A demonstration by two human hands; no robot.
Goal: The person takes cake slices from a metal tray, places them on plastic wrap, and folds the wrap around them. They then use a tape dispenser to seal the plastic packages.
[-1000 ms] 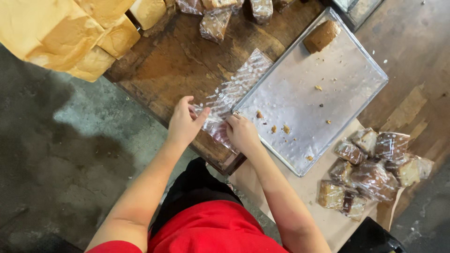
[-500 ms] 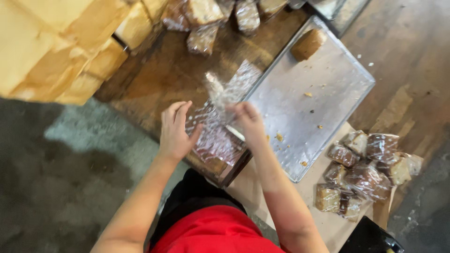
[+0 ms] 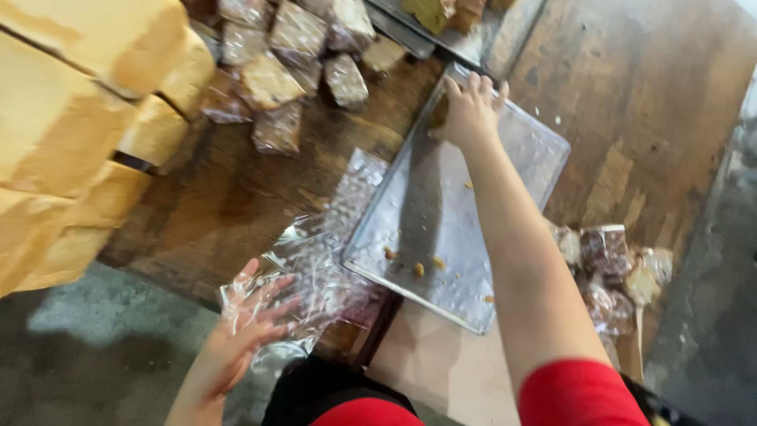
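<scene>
A: Left hand (image 3: 240,335)?
B: Fingers spread flat inside a clear plastic bag (image 3: 303,272), at the near edge of the wooden table (image 3: 229,197).

A: Right hand (image 3: 471,110)?
B: Reaching across the metal tray (image 3: 441,229), fingers closing around a brown piece of cake (image 3: 438,112) at the tray's far corner.

A: Surroundings?
B: Wrapped cake pieces (image 3: 276,59) beyond the tray; another wrapped pile (image 3: 619,272) to the right.
</scene>
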